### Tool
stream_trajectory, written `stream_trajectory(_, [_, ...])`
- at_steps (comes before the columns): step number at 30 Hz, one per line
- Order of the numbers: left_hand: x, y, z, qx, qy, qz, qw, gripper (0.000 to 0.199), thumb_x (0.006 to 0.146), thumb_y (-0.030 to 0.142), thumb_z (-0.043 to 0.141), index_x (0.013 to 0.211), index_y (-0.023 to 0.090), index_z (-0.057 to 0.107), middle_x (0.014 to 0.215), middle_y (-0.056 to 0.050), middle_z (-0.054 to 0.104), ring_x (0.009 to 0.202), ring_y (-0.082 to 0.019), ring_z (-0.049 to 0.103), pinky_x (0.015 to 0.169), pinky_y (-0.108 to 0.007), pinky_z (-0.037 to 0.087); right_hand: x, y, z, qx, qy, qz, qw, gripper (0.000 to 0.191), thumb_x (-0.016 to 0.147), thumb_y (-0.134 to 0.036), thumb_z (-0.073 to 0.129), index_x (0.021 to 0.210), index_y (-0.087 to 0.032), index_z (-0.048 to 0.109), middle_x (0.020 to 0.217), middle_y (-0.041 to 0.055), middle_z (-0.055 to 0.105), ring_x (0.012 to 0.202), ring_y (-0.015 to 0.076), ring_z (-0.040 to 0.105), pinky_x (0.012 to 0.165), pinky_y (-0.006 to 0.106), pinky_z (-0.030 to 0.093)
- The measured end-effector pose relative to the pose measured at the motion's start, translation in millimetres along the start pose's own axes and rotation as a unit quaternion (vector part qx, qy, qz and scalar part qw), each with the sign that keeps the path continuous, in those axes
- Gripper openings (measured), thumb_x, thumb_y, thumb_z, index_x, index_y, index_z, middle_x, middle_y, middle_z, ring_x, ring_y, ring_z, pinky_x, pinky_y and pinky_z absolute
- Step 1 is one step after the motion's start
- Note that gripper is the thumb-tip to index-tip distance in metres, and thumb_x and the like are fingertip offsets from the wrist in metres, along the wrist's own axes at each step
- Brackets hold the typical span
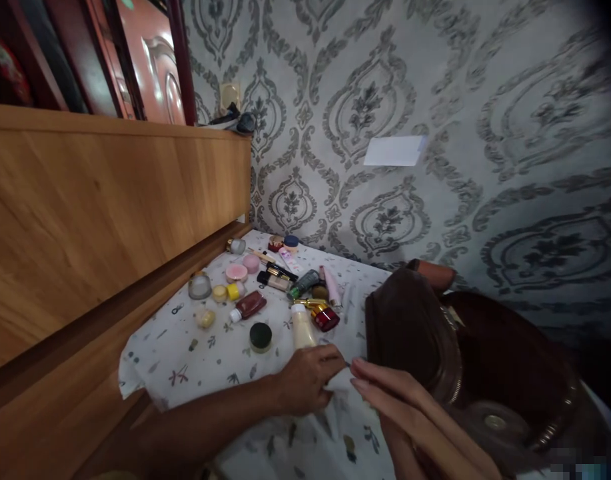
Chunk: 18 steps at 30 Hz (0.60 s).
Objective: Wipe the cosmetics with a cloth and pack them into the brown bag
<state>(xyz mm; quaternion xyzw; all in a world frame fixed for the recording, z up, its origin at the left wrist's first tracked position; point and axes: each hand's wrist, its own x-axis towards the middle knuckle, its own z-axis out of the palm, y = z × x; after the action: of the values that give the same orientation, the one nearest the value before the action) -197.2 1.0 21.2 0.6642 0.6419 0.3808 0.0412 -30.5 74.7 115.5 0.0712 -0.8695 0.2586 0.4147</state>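
My left hand [308, 381] is closed, fingers curled, over the patterned white cloth [220, 363]. A pale whitish piece [341, 380] shows at its fingertips, too blurred to name. My right hand [410, 407] reaches in from the right with its fingers stretched out. Its fingertips come close to that piece; contact is unclear and the thumb is hidden. Just beyond my left hand lies a cream-coloured tube [304, 328] with a white cap, partly covered by the hand. Near it are a dark red bottle [326, 318] and a round jar with a black lid [260, 337].
Several cosmetics lie farther back, among them a brownish-red bottle [250, 306], a pink compact [236, 273] and a glass jar [200, 285]. A dark brown leather bag [410, 320] stands at the right. A wooden cabinet [120, 193] borders the left, and a patterned wall [305, 180] the back.
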Motion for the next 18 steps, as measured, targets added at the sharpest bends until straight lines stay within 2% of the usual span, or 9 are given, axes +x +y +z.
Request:
stream_trajectory(4, [5.0,0.4,-17.2,-0.013,0.046,-0.05,0.998,0.017,0.066,0.004,0.054,0.071,0.02,0.054,0.076,-0.002,0.065,0.077,-0.018,0.064,0.072,-0.026,0.05,-18.4,19.2,27.3,0.022,0.051,0.07,0.996,0.035,0.091,-0.008,0.053,0.118,-0.027,0.068,0.119,0.0097,0.07,0.103,0.0214,0.071,0.086,0.031,0.06])
stream_trajectory(7, [11.8,-7.7,-30.9,0.014,0.103,-0.12,0.987,0.019,0.072,0.003,0.05,0.079,0.018,0.06,0.084,-0.005,0.07,0.083,-0.02,0.066,0.077,-0.028,0.05,-32.7,33.0,47.9,0.021,0.063,0.114,0.991,0.032,0.093,-0.013,0.052,0.117,-0.027,0.068,0.116,0.0097,0.07,0.1,0.0213,0.072,0.078,0.029,0.061])
stream_trajectory(9, [20.7,-18.7,-46.2,0.039,0.141,-0.177,0.973,0.022,0.079,0.006,0.048,0.089,0.016,0.064,0.091,-0.008,0.072,0.086,-0.021,0.067,0.079,-0.031,0.051,-40.8,40.8,58.1,0.027,0.06,0.124,0.99,0.03,0.093,-0.014,0.053,0.115,-0.027,0.069,0.114,0.0098,0.071,0.099,0.0219,0.072,0.078,0.03,0.061])
stream_trajectory(12, [43.6,-44.7,-80.5,0.087,0.173,-0.258,0.947,0.02,0.085,0.013,0.051,0.097,0.013,0.067,0.092,-0.011,0.073,0.088,-0.024,0.068,0.08,-0.034,0.051,-50.8,46.1,68.6,0.055,0.037,0.139,0.988,0.028,0.092,-0.014,0.053,0.11,-0.026,0.071,0.113,0.0097,0.072,0.102,0.0222,0.071,0.086,0.031,0.059])
stream_trajectory(14, [64.8,-67.9,-107.7,0.126,0.189,-0.297,0.928,0.022,0.087,0.02,0.055,0.104,0.01,0.067,0.104,-0.015,0.072,0.101,-0.027,0.067,0.088,-0.036,0.049,-56.9,44.9,74.9,0.08,0.031,0.157,0.984,0.028,0.093,-0.014,0.051,0.108,-0.027,0.071,0.11,0.0097,0.073,0.102,0.0213,0.071,0.087,0.03,0.058])
stream_trajectory(16, [88.6,-94.1,-134.0,0.162,0.199,-0.338,0.906,0.027,0.091,0.027,0.056,0.107,0.008,0.067,0.11,-0.018,0.07,0.109,-0.03,0.065,0.091,-0.038,0.048,-62.8,41.9,82.4,0.101,0.047,0.178,0.978,0.028,0.096,-0.017,0.047,0.103,-0.026,0.073,0.106,0.0102,0.073,0.098,0.0204,0.072,0.084,0.028,0.058])
stream_trajectory(18, [112.5,-121.2,-155.3,0.191,0.201,-0.375,0.884,0.033,0.095,0.037,0.054,0.11,0.01,0.066,0.112,-0.015,0.07,0.109,-0.028,0.065,0.093,-0.043,0.049,-67.5,39.9,90.5,0.114,0.07,0.203,0.97,0.028,0.097,-0.02,0.046,0.099,-0.027,0.074,0.102,0.0102,0.072,0.093,0.0194,0.072,0.08,0.026,0.057])
